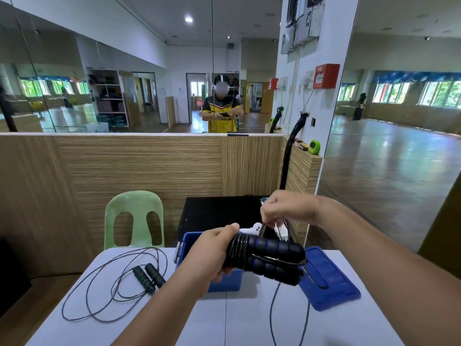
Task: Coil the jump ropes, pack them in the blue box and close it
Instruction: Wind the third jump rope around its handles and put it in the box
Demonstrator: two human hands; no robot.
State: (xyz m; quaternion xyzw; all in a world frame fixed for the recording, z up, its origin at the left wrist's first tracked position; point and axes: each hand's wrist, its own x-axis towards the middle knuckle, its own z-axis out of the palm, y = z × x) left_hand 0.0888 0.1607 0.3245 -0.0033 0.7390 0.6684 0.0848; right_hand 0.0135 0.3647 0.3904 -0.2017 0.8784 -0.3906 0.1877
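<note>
Head view: left hand (212,253) grips the coiled jump rope (272,258) above the blue box (224,283); right hand (287,208) pinches its cord at one o'clock. Second rope (147,275) lies loose at eight o'clock.

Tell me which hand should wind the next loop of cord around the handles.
Right. The right hand pinches the cord just above the handles, free to circle them. The left hand grips the handles at their wound end, so it is busy steadying them.
</note>
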